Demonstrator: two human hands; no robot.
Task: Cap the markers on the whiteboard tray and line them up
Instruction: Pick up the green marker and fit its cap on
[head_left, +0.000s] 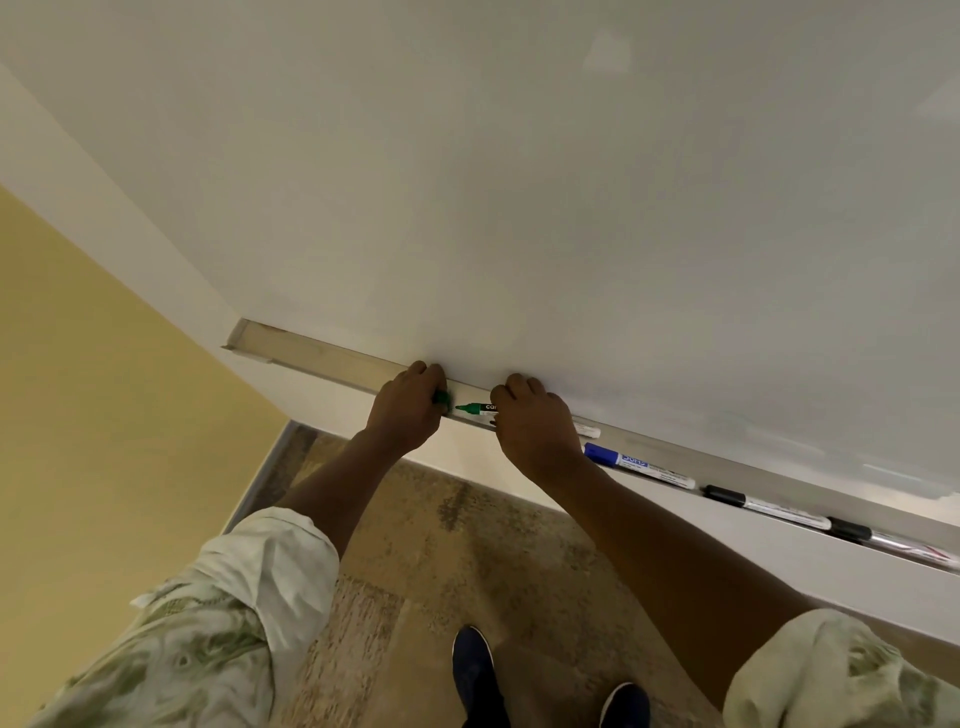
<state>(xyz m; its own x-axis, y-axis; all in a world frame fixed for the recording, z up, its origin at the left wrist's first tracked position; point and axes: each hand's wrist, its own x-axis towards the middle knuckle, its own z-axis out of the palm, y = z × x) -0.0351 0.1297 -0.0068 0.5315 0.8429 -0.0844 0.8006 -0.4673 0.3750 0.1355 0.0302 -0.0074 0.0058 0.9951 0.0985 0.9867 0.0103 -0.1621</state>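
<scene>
A metal tray (311, 358) runs along the bottom edge of the whiteboard (519, 182). My left hand (408, 408) pinches a green cap (441, 399) just left of an uncapped green marker (475, 409), whose tip points at the cap. My right hand (535, 426) grips that marker's barrel and hides most of it. Right of my hand in the tray lie a blue-capped marker (636, 463), a black-capped marker (763, 508) and another black-capped marker (883, 543), end to end.
A yellow wall (78, 389) stands to the left. Below the tray are a white wall strip (779, 561) and patterned carpet (441, 545). My dark shoes (472, 670) show at the bottom.
</scene>
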